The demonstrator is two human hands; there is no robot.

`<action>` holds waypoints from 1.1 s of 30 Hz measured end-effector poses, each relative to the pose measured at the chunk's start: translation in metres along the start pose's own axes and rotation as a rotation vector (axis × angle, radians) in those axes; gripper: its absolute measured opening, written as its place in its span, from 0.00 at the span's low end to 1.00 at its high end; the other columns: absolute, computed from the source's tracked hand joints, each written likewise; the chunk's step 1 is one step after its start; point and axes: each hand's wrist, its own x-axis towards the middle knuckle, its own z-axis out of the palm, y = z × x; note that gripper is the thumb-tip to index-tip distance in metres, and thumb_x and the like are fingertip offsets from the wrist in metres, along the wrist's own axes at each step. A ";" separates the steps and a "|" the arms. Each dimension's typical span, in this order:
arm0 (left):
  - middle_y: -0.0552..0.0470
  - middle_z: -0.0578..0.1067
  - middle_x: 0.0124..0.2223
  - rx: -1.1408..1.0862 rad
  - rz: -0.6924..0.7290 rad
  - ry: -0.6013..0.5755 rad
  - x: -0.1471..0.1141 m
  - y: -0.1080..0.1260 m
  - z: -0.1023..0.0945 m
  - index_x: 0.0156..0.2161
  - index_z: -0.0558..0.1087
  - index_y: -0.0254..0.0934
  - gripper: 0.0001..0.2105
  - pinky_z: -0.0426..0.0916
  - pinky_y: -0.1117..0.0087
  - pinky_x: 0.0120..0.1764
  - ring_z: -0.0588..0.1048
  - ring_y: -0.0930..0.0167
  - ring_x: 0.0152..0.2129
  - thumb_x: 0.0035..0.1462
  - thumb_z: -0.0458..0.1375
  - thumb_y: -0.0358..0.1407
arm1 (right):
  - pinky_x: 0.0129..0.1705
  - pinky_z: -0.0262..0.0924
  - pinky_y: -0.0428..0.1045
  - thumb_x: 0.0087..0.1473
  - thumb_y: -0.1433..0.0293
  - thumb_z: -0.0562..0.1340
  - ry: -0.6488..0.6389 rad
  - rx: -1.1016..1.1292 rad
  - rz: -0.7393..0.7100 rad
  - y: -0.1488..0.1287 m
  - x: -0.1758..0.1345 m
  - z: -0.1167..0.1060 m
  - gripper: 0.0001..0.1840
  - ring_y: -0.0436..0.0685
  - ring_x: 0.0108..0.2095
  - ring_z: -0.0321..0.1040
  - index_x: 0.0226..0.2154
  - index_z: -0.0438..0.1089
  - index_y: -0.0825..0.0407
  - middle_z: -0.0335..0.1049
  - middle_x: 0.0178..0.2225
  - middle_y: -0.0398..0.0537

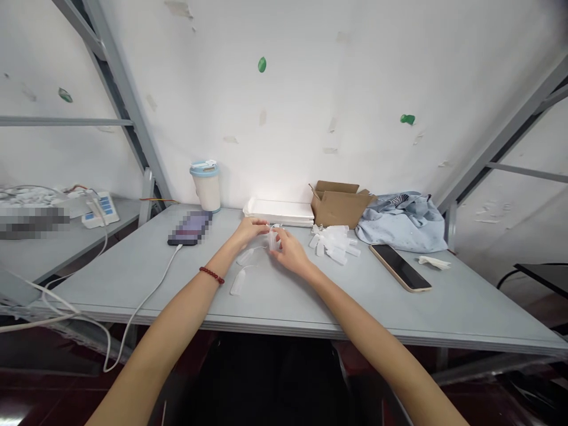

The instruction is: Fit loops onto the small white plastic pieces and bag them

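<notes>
Above the middle of the desk my two hands meet around one small translucent plastic tag (272, 239). My right hand (290, 249) grips its body between thumb and fingers. Fingertips of my left hand (248, 231) are pinched together at the tag's upper end, by a thin loop of string; exactly what they press on is too small to see. Below my hands lie two similar tags with strings, a nearer one (238, 283) and a farther one (245, 256). Right of my right hand is a loose pile of translucent tags (335, 242).
Behind my hands lies a white stack (279, 211) beside an open cardboard box (339, 204). A lidded cup (207, 188) and a cabled phone (190, 228) are on the left. Rightward are light-blue cloth (402, 225), another phone (399, 267) and crumpled tissue (435, 262).
</notes>
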 end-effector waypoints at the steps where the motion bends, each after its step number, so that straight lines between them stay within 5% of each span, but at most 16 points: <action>1: 0.51 0.77 0.30 -0.077 -0.019 -0.013 -0.002 0.002 0.001 0.29 0.75 0.31 0.04 0.69 0.67 0.46 0.76 0.72 0.31 0.44 0.63 0.27 | 0.40 0.59 0.49 0.49 0.74 0.62 0.030 0.016 0.006 0.003 0.001 -0.001 0.32 0.53 0.36 0.66 0.57 0.56 0.51 0.66 0.47 0.52; 5: 0.48 0.78 0.31 -0.243 -0.080 -0.074 -0.007 0.006 0.006 0.29 0.75 0.31 0.00 0.69 0.66 0.49 0.77 0.72 0.34 0.49 0.62 0.26 | 0.40 0.61 0.50 0.47 0.75 0.61 0.107 0.160 0.007 0.011 0.005 -0.001 0.31 0.50 0.32 0.65 0.55 0.57 0.50 0.67 0.44 0.49; 14: 0.44 0.79 0.35 -0.297 -0.100 -0.186 -0.006 0.004 0.008 0.33 0.75 0.30 0.02 0.70 0.65 0.48 0.77 0.68 0.39 0.54 0.60 0.27 | 0.40 0.62 0.48 0.42 0.72 0.65 0.059 0.522 0.025 0.009 0.008 -0.005 0.32 0.48 0.31 0.65 0.52 0.61 0.50 0.69 0.42 0.47; 33: 0.46 0.78 0.34 -0.325 -0.087 -0.186 -0.003 0.000 0.006 0.30 0.77 0.31 0.01 0.68 0.66 0.50 0.76 0.69 0.37 0.50 0.62 0.26 | 0.29 0.64 0.46 0.34 0.75 0.68 -0.044 0.913 0.189 0.009 0.008 -0.011 0.32 0.49 0.28 0.66 0.48 0.70 0.51 0.71 0.34 0.45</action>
